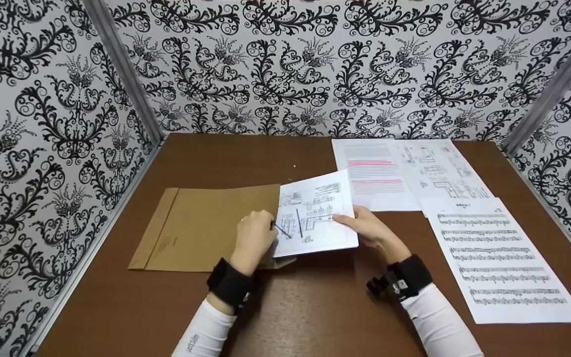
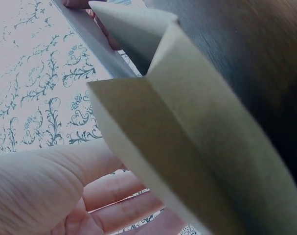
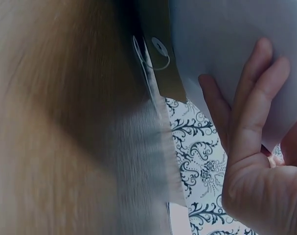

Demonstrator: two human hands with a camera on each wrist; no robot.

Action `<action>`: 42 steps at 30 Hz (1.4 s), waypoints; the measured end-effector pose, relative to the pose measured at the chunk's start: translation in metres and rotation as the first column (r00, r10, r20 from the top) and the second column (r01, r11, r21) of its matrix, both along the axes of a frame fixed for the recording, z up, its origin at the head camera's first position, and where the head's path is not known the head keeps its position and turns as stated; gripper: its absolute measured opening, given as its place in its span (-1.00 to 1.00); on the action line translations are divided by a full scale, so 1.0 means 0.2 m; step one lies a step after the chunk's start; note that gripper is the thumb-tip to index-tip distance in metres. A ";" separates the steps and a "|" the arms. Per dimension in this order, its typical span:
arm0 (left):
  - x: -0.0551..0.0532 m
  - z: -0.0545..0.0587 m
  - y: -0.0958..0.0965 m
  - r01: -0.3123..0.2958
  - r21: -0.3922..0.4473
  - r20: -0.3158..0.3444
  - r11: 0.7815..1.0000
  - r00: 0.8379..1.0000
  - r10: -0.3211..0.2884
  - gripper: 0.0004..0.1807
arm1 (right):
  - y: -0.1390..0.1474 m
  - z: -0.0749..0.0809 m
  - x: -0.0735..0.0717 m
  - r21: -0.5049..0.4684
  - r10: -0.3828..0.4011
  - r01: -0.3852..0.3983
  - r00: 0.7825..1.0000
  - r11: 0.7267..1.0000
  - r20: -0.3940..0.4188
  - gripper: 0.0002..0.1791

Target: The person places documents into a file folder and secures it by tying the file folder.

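A brown paper envelope [image 1: 216, 223] lies on the table, its mouth towards the right. My left hand [image 1: 256, 235] grips the envelope at its mouth; in the left wrist view its folded side [image 2: 187, 127] spreads apart, with my left fingers [image 2: 114, 188] partly hidden behind it. My right hand [image 1: 372, 225] pinches a stack of white sheets [image 1: 330, 198] by the right edge, thumb on top and fingers underneath. The top sheet carries printed diagrams and two dark blue lines. Its left edge meets the envelope's mouth. A string and round button [image 3: 159, 46] show on the envelope's underside.
At the back right lie a text sheet with pink highlighting [image 1: 372, 183] and a diagram sheet [image 1: 439, 168]. A sheet of music [image 1: 503, 258] overlaps them in front. Patterned walls [image 1: 285, 64] enclose the brown table [image 1: 315, 307] at the back and sides.
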State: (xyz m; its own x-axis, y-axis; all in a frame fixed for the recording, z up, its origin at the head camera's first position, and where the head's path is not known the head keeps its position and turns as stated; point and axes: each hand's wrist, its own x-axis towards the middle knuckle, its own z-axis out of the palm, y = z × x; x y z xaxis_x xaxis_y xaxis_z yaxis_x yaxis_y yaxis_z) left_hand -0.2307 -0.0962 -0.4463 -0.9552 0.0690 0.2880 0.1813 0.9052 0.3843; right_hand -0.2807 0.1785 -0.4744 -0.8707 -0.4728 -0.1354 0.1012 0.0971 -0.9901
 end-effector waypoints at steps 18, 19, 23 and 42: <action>-0.01 0.00 0.00 0.006 0.000 -0.044 1.000 0.999 -0.006 -0.62 | -0.14 0.01 0.01 -0.048 -0.027 0.026 1.000 0.998 -0.016 -0.49; -0.01 0.00 0.00 0.004 0.001 -0.038 1.000 0.999 -0.004 -0.62 | -0.15 0.01 0.01 -0.050 -0.030 0.030 0.999 0.998 -0.012 -0.49; 0.00 0.01 0.00 0.000 0.002 -0.039 1.000 0.999 0.000 -0.68 | -0.17 0.01 0.01 -0.044 -0.043 0.043 0.999 0.998 -0.004 -0.50; 0.00 0.02 0.00 -0.015 -0.036 -0.105 0.999 0.994 0.011 -0.77 | -0.29 0.01 0.01 -0.080 -0.042 0.041 0.999 0.996 -0.010 -0.51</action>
State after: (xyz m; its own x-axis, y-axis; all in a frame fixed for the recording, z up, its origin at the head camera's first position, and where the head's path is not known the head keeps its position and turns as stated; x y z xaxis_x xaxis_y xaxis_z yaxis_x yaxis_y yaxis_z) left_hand -0.2301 -0.0952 -0.4420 -0.9209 0.0688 0.3838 0.2065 0.9209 0.3305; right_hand -0.2791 0.1213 -0.4715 -0.8910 -0.4454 -0.0879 0.0916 0.0134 -0.9957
